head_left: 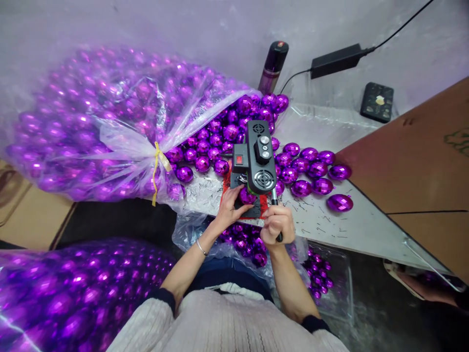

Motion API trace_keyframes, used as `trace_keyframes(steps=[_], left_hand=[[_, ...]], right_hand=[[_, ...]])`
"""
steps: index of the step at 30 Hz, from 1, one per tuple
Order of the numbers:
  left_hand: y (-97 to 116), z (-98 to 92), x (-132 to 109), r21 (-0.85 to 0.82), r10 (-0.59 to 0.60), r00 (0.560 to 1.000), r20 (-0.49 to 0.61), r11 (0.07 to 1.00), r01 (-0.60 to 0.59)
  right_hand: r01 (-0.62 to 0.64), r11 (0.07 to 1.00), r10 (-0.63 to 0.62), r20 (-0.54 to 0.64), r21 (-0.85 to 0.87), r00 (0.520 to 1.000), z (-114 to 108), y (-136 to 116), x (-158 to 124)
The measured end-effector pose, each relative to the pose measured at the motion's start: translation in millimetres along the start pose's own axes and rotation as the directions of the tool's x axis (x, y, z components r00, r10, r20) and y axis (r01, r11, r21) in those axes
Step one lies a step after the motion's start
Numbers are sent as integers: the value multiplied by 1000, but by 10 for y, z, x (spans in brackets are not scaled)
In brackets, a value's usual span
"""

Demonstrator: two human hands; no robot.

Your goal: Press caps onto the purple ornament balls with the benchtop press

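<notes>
A small black machine [256,159] with a red switch stands on a red base at the table's near edge. My left hand [231,204] holds a shiny purple faceted ball [246,196] under the machine's head, fingers curled round it. My right hand [277,224] is closed in a fist on the machine's lever handle [274,198], just right of the base. Several loose purple balls [311,171] lie on the table behind and to the right of the machine.
A big clear bag of purple balls [91,127], tied with a yellow strip, lies at the left. Another bag [73,293] sits near left; a small one [245,242] rests in my lap. A dark bottle [273,66], power adapter [335,59], black box [377,101] and brown board [421,161] stand behind and right.
</notes>
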State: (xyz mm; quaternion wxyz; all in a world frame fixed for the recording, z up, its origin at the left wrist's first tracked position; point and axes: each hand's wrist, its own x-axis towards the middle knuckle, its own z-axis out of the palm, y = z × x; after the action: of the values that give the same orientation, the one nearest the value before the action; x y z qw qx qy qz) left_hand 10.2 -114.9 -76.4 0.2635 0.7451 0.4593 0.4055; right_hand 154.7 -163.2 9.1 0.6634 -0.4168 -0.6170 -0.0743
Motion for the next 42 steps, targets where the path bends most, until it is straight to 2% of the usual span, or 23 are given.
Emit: trace_keyframes(steps=[7,11,19,25,29,33,37,39,40,42], left_hand=[[13,1,-8,-1,19,1000,-15,1000,-19],[17,-15,-5,0,26,1000,-7,1000,-26],[-22,23,9,19,56,998,-33,998,-56],[-54,52,34,20,75,995,-59,997,-74],[-26,31,45,-11,103,993,-65,994,-104],[50,-48,-202,0,181,982,-46,984,-181],[47,-206,-596,48,288,958,-7,957,-287],[2,-306,-625,80,253,967,-33,965,-249],[-24,-357,-564,110,209,975,-68,973,-201],[-64,-449,-294,187,86,981,-174,981,-53]], right_hand=[[8,1000,-7,-58,19,998,66,79,-95],[1,994,3,-38,113,999,72,113,-137],[-85,964,105,-65,251,992,154,98,-196],[-59,977,61,-5,205,998,139,134,-242],[-84,991,85,0,103,996,38,-15,44],[-190,981,188,46,40,981,-58,-235,441],[-169,985,166,64,34,984,-85,-274,495],[-144,988,141,62,47,988,-77,-239,418],[-135,989,132,59,53,989,-72,-221,376],[-126,990,123,50,56,991,-62,-194,312]])
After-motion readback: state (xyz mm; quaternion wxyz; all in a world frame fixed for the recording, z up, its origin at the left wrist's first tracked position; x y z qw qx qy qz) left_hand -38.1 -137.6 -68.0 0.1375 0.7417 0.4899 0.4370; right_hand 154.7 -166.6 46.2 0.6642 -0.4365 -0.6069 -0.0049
